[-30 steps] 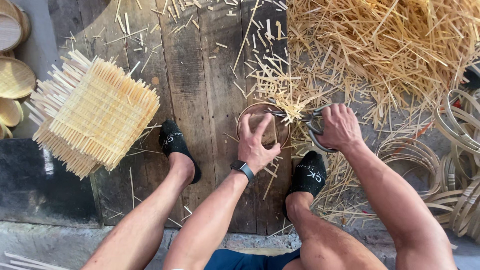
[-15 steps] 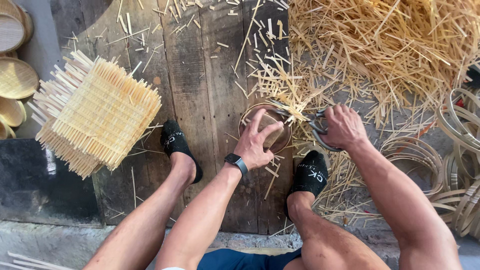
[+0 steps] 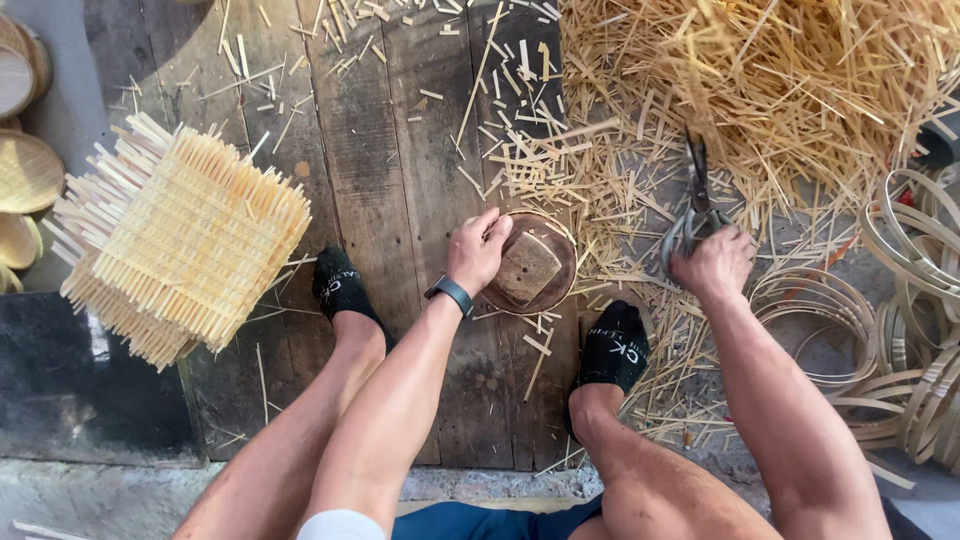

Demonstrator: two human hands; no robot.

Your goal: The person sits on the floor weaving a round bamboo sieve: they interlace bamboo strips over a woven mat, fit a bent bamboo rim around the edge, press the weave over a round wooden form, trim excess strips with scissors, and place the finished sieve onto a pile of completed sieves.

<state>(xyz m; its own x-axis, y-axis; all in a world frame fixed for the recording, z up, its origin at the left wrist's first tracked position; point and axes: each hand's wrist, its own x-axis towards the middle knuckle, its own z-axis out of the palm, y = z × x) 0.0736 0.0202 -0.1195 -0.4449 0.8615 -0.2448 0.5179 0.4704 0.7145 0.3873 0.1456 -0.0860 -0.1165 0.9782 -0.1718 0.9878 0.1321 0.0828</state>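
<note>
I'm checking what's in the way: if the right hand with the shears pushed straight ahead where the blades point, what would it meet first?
Probably the loose bamboo strips right ahead of the shears held by the right hand.

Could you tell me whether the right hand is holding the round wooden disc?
No, the right hand grips a pair of shears, while the left hand rests on the round wooden disc.

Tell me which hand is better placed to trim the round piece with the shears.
Probably the right hand: it already grips the shears beside the round piece, which the left hand holds at its rim.
</note>
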